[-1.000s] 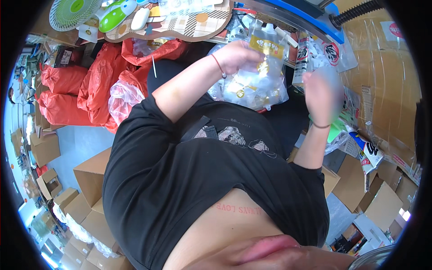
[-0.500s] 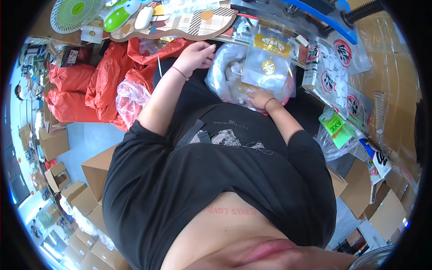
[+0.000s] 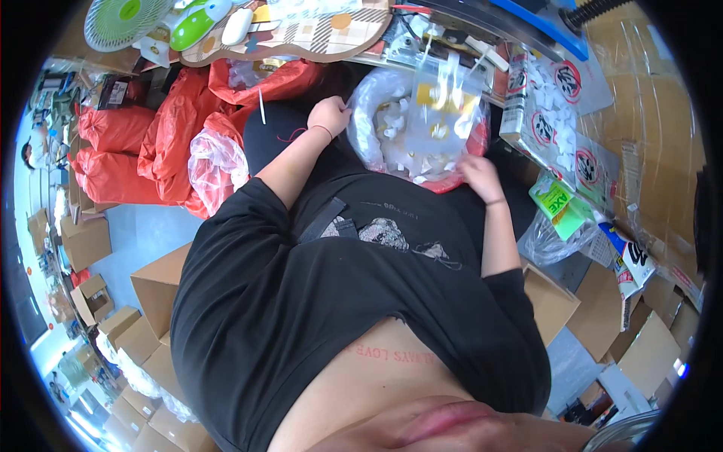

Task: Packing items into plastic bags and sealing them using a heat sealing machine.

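A red basin (image 3: 443, 183) lined with a clear plastic bag (image 3: 364, 124) rests at my lap, with small white pieces (image 3: 392, 120) inside. Over its right half hangs a clear pouch (image 3: 444, 105) with gold print, blurred. My left hand (image 3: 329, 117) is beside the basin's left rim, fingers curled in; whatever they may hold is hidden. At the near right rim is my right hand (image 3: 480, 178), its fingers bent together against the edge. I cannot make out what is between them.
Red plastic bags (image 3: 177, 132) are piled at the left. A green-and-white fan (image 3: 128, 22) stands on the table's patterned mat (image 3: 301, 38). On the right, white pieces lie on a printed package (image 3: 520, 113) below a blue metal frame (image 3: 553, 30). Cardboard boxes (image 3: 154, 290) stand around me.
My right hand has moved from inside the basin to its near right rim. My left hand has come slightly nearer to me. The pouch has shifted, uncovering more white pieces.
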### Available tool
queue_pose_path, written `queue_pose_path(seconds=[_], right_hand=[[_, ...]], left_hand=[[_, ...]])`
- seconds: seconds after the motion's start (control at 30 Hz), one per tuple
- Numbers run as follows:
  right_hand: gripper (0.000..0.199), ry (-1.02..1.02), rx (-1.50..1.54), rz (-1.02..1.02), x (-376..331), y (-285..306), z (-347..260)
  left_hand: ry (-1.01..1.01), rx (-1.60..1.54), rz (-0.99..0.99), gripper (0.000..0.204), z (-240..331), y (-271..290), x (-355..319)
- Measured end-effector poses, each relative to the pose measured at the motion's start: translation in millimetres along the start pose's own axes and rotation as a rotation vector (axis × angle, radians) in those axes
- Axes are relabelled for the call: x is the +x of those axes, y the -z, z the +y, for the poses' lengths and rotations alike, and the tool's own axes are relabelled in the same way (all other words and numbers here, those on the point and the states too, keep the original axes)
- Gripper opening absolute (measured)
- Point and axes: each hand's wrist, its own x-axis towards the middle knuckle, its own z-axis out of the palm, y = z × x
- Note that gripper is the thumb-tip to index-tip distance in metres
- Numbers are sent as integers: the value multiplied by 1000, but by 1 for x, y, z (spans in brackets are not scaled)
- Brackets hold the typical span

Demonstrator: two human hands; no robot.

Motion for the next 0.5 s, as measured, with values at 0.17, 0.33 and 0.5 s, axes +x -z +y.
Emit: queue_pose_path(seconds=[0.17,0.33,0.5], right_hand=[[53,-343,835,557,14,18,129],[60,-275,1361,-169,46,-15,118],[70,-412,1294,54,73,-1,175]], left_hand=[[-417,-340,292,14,53,-32,8],[90,-1270,-708,12,68,-92,-37],[-677,-733,-343,21,78,-28,-60]])
